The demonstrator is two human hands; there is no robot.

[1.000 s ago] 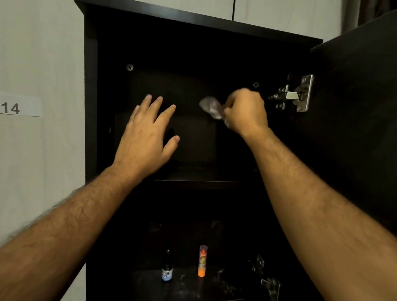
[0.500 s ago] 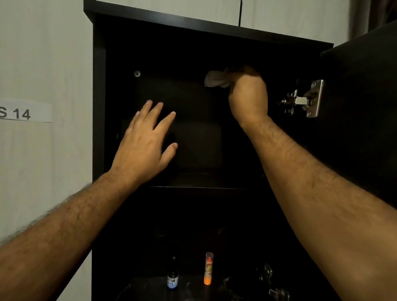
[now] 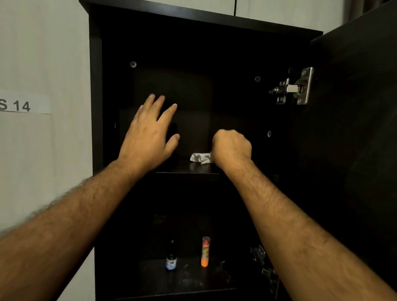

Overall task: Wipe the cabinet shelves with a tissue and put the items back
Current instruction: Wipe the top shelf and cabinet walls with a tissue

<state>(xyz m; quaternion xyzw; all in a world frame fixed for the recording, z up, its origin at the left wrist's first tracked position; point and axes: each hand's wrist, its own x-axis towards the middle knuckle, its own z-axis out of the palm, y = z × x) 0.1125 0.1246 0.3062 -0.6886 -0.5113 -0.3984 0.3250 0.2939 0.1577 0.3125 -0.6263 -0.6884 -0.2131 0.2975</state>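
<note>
My right hand (image 3: 231, 148) is fisted around the soft, crumpled tissue (image 3: 200, 157), its loose end at nine o'clock, best bunched tight; left hand (image 3: 150, 133) spread empty.

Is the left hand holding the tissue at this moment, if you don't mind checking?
No, the left hand is open and empty, while the right hand clutches the tissue on the upper shelf.

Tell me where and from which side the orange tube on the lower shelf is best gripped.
Probably around the middle of the orange tube, coming from the front. It stands upright and slim with a bare shelf in front; the small dark bottle stands apart on its left, so a thumb-and-finger pinch across its sides fits.
</note>
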